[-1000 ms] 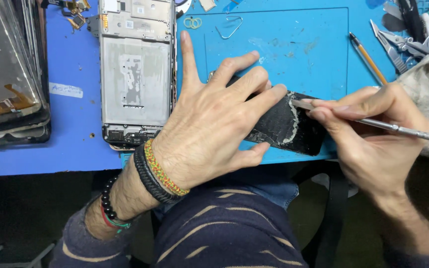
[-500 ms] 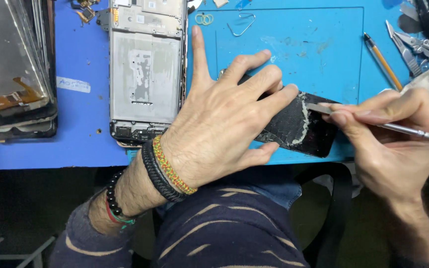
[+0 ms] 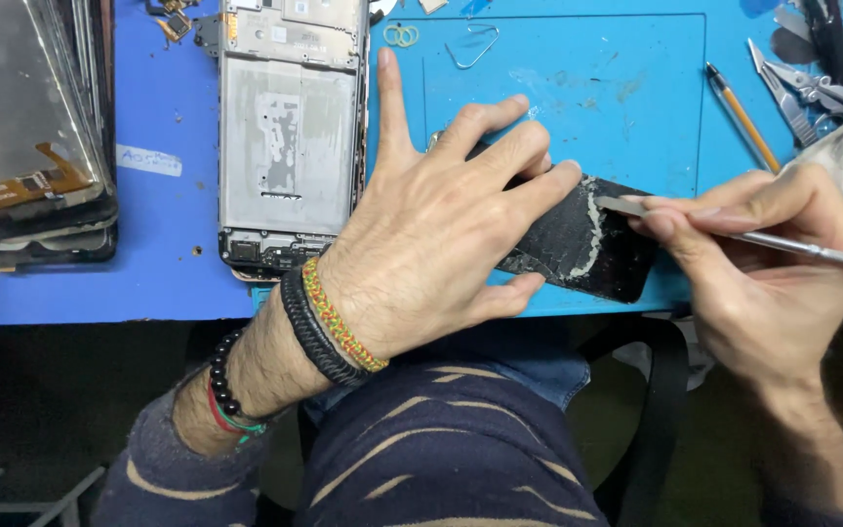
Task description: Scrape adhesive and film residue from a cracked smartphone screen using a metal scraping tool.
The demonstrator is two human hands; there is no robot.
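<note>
My left hand (image 3: 441, 234) lies flat, fingers spread, pressing down a black phone panel (image 3: 578, 239) on the blue work mat (image 3: 587, 88). The panel carries a whitish strip of glue residue near its right end. My right hand (image 3: 743, 273) grips a thin metal scraper tool (image 3: 792, 246), whose flat tip touches the panel's right edge beside the residue. An opened phone frame (image 3: 290, 137) with bare grey metal lies just left of my left hand.
A stack of removed screens (image 3: 26, 146) sits at the far left. A pencil-like tool (image 3: 742, 115), pliers (image 3: 802, 83) and other tools lie at the top right. A wire clip (image 3: 475, 47) and small rings (image 3: 400, 35) rest on the mat's far edge. The table's front edge runs just below my hands.
The view has shifted slightly, so everything sits a little further right. Both hands keep their hold; the scraper tip stays at the panel's right end.
</note>
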